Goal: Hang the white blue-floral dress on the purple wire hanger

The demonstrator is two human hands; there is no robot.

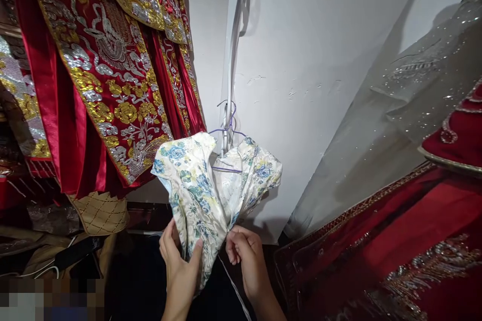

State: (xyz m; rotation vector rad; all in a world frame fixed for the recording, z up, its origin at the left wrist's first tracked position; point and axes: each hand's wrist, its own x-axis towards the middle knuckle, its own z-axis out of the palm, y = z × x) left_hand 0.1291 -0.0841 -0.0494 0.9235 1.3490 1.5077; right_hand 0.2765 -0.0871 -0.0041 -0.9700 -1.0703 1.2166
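A cream dress with blue and green flowers [203,180] hangs on a thin purple wire hanger [228,125] against the white wall. My left hand [178,261] grips the bunched lower part of the dress from the left, thumb on the cloth. My right hand [244,253] pinches the same gathered fabric from the right, fingers curled in. Both hands sit close together below the hanger.
Red robes with gold and silver embroidery [109,70] hang at the left. A sheer sequined grey cloth [406,105] and red embroidered garments [395,246] fill the right. A white strap [233,45] runs down the wall. Dark clutter and cables [64,256] lie at lower left.
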